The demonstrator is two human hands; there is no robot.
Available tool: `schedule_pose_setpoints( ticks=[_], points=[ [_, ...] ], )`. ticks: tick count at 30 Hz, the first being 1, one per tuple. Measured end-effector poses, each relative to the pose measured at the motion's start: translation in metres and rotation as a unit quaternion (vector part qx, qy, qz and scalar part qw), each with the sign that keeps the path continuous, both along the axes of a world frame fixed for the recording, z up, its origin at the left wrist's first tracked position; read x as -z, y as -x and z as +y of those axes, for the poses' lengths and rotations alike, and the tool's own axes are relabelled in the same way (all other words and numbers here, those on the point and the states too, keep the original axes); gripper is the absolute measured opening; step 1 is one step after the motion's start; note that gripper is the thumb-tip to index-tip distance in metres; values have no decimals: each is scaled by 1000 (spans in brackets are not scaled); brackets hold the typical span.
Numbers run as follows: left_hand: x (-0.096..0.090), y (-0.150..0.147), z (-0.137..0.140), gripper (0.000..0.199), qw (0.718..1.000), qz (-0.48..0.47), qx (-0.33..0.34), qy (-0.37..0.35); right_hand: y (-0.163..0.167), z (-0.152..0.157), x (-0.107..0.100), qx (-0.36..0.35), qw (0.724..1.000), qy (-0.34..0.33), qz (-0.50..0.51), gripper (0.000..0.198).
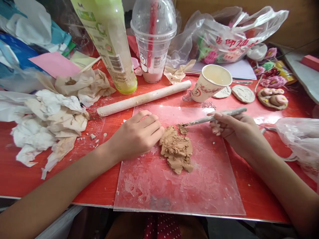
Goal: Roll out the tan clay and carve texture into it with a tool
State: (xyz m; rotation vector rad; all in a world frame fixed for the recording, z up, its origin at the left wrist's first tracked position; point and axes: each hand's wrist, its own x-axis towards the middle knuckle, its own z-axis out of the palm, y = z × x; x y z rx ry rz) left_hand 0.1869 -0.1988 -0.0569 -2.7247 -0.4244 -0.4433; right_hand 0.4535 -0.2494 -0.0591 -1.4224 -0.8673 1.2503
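Observation:
Soft brown clay (176, 149) lies in a rough, smeared lump on a clear plastic board (199, 196). At its left edge rests my left hand (139, 134), fingers curled together. The fingertips are partly hidden, so whether they pinch anything does not show. My right hand (231, 131) is closed on a slender clay modelling tool (224, 114) with a pale, clay-smeared handle. It slants down to the left, and its dark tip meets a small clay bit (183, 128) at the lump's upper edge.
Behind the board are a wooden rolling pin (144, 98), a paper cup (210, 83) of liquid, a tall bottle (109, 49) and a domed cup (153, 43). Crumpled tissues (50, 122) lie left. Clay discs (243, 94), a decorated clay piece (272, 99) and plastic bags (231, 39) sit right.

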Motion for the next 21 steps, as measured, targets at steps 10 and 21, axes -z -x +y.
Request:
schedule_pose_setpoints(
  ticks=[10, 21],
  points=[
    [1, 0, -1, 15, 1000, 5, -2, 2, -3, 0, -2, 34, 999, 9, -10, 13],
    [0, -2, 1, 16, 1000, 9, -3, 12, -1, -2, -2, 35, 999, 11, -32, 14]
  ],
)
